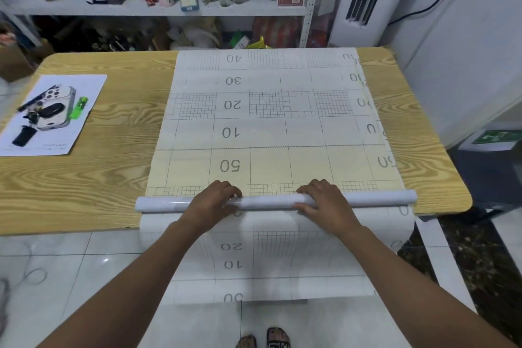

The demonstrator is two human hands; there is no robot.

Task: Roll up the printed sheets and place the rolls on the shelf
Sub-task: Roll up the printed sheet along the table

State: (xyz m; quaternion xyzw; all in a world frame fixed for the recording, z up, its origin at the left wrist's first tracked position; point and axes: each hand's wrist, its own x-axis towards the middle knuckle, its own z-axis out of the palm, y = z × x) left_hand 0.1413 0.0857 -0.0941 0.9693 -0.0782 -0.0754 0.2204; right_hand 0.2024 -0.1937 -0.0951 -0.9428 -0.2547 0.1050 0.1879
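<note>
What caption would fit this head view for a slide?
The left hand and right hand grip a white roll lying across the grid-printed sheet on a wooden table.

Both hands (pixel 271 200) grip roll (pixel 268 202) on printed sheet (pixel 271 121).

view: head-worn; facing: forward and down; range: close above table (pixel 113 178); shelf (pixel 141 10) beyond

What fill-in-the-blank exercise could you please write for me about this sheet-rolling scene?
1. The left hand and right hand grip one white roll on the wood-grain ____.
2. On the printed sheet, the number just beyond the hands is ____.
3. The lighter beside the phone is bright ____.
Missing words: table; 50; green.
</note>
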